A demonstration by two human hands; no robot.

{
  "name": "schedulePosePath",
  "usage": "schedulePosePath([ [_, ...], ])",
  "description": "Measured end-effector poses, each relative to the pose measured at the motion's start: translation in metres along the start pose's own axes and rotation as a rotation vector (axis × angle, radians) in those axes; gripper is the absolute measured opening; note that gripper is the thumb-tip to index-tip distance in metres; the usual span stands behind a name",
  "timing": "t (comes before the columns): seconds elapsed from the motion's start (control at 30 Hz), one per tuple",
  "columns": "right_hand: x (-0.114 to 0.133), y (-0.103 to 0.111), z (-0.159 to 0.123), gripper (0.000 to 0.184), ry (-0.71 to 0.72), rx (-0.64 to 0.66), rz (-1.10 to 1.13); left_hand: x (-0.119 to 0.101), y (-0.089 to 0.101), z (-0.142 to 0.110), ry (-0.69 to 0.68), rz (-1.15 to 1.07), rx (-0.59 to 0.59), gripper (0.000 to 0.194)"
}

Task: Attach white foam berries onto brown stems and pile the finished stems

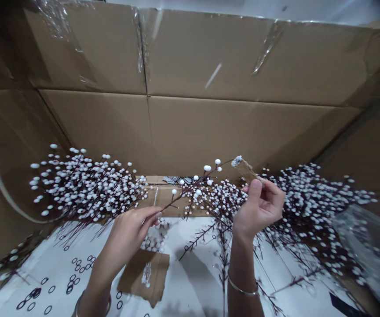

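My left hand (131,231) pinches the lower end of a thin dark twig (190,187) that carries a few white berry beads. The twig rises to the right toward a small strip of brown cardboard (245,169) with a whitish tip. That strip is held in the closed fingers of my right hand (259,207). Both hands hover above a white table (190,273), between two heaps of white-berried branches.
A heap of berry branches (84,187) lies at the left and a bigger one (308,207) at the right. A cardboard scrap (145,275) and small black rings (74,277) lie on the table. Cardboard walls (210,88) close in the back and sides. Clear plastic (368,246) sits at the right.
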State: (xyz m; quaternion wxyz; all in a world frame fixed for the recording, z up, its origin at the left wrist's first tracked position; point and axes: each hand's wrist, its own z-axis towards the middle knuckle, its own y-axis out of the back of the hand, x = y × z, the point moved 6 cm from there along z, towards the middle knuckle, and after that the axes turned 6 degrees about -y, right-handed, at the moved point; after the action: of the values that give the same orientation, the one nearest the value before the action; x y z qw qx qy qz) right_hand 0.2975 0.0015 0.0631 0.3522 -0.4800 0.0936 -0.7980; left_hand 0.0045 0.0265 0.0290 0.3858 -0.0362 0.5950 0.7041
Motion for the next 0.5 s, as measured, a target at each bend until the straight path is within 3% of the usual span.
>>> schedulePosePath([
  [0.5, -0.0024, 0.0011, 0.001, 0.017, 0.011, 0.01, -0.008, -0.0021, 0.0009, -0.0002, -0.014, 0.005, 0.002, 0.029],
])
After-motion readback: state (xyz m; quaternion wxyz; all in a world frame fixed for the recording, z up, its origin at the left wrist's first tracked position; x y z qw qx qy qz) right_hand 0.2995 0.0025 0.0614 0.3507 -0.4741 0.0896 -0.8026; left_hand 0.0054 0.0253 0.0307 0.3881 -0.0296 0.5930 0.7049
